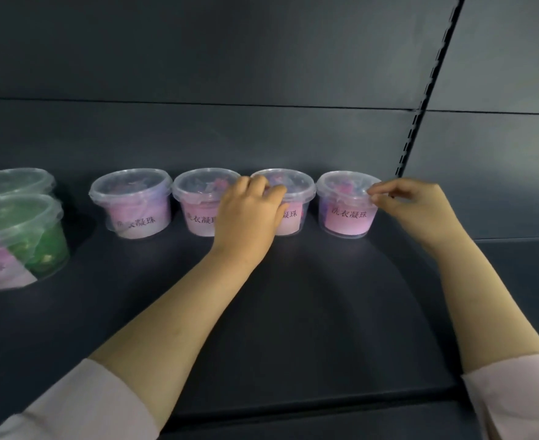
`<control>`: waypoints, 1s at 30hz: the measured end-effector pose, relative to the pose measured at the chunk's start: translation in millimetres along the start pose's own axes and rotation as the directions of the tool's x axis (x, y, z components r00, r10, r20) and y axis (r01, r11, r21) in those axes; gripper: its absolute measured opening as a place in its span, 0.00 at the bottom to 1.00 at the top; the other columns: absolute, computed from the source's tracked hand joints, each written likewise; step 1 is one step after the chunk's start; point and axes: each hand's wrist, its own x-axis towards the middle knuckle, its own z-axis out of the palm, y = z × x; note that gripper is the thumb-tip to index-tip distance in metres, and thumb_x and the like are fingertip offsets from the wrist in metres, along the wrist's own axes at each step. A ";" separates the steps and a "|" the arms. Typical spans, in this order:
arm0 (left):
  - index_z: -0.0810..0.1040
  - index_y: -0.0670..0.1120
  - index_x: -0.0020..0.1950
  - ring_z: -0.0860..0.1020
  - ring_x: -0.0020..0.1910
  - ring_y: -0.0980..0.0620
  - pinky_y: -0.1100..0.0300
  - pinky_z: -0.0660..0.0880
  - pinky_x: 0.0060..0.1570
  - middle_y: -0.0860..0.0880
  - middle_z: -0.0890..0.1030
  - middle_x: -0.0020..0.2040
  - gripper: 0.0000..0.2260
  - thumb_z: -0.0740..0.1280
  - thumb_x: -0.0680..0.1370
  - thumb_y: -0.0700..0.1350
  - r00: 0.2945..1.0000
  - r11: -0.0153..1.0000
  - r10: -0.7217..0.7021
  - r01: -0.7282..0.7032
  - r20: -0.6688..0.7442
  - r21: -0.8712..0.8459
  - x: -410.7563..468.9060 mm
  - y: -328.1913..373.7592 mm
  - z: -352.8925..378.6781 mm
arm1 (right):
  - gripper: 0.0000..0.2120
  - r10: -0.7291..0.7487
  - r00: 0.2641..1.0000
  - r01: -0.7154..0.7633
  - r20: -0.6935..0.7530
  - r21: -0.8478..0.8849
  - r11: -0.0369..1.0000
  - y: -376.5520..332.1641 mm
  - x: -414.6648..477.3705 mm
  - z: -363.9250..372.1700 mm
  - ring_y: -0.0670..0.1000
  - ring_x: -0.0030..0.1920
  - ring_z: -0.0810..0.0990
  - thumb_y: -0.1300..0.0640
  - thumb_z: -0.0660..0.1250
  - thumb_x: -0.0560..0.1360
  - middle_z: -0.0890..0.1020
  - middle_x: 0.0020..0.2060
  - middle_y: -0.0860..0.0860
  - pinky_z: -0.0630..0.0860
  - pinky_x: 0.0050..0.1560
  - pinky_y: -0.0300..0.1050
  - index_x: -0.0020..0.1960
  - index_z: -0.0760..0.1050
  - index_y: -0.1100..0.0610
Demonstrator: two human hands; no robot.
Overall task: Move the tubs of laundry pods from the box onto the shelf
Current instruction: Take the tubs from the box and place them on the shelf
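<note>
Four clear tubs with pink labels stand in a row at the back of the dark shelf (293,312): the first tub (138,214), second tub (195,201), third tub (295,217) and fourth tub (347,217). My left hand (249,217) covers the gap between the second and third tubs, its fingers curled over the third tub's lid rim. My right hand (411,204) is beside the fourth tub, and its curled fingertips pinch that tub's right rim. No box is in view.
Two tubs with green pods, the front green tub (20,239) and the rear green tub (14,182), stand at the shelf's left end. A slotted upright rail (420,122) runs up the back panel at right. Bare shelf lies in front of the row.
</note>
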 end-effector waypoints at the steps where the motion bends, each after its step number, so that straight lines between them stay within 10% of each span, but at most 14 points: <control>1: 0.81 0.44 0.58 0.75 0.50 0.39 0.47 0.72 0.50 0.43 0.80 0.52 0.12 0.65 0.79 0.47 1.000 1.000 0.000 0.000 -0.010 0.000 -0.4 1.2 1.4 | 0.05 -0.009 1.000 0.009 -0.015 0.007 1.000 1.0 1.0 2.4 0.53 0.55 0.80 0.61 0.71 0.74 0.85 0.50 0.47 0.74 0.63 0.51 0.47 0.84 0.53; 10: 0.80 0.45 0.62 0.76 0.51 0.38 0.45 0.73 0.50 0.43 0.80 0.53 0.14 0.66 0.79 0.46 0.998 1.000 0.006 -0.005 -0.070 0.009 -2.4 3.6 8.1 | 0.07 -0.109 0.991 0.100 -0.079 -0.115 0.988 5.1 3.5 19.1 0.44 0.50 0.76 0.60 0.67 0.77 0.83 0.54 0.51 0.65 0.45 0.20 0.52 0.83 0.56; 15: 0.78 0.45 0.65 0.75 0.57 0.40 0.46 0.71 0.55 0.44 0.79 0.59 0.16 0.66 0.77 0.44 0.996 1.000 0.003 -0.005 -0.091 -0.024 -3.1 5.6 5.3 | 0.11 -0.235 0.967 0.204 -0.104 -0.240 0.949 -0.3 -0.9 14.4 0.47 0.55 0.76 0.62 0.67 0.76 0.80 0.58 0.50 0.69 0.58 0.34 0.56 0.83 0.55; 21: 0.81 0.46 0.59 0.77 0.49 0.42 0.48 0.72 0.50 0.47 0.81 0.53 0.13 0.66 0.75 0.40 0.994 0.998 0.057 -0.058 -0.090 -0.009 -4.8 3.0 3.5 | 0.12 -0.306 0.950 0.282 -0.062 -0.247 0.927 0.9 -3.8 17.5 0.38 0.41 0.75 0.64 0.67 0.72 0.79 0.43 0.36 0.65 0.44 0.23 0.49 0.84 0.52; 30: 0.68 0.46 0.73 0.69 0.69 0.43 0.48 0.66 0.66 0.45 0.71 0.71 0.23 0.64 0.78 0.43 0.986 0.991 0.078 -0.060 0.148 -0.120 -32.0 6.2 -49.6 | 0.15 -0.158 0.985 0.169 0.065 -0.218 0.961 -24.7 -41.4 0.5 0.45 0.63 0.75 0.59 0.68 0.75 0.79 0.62 0.45 0.64 0.59 0.26 0.61 0.80 0.50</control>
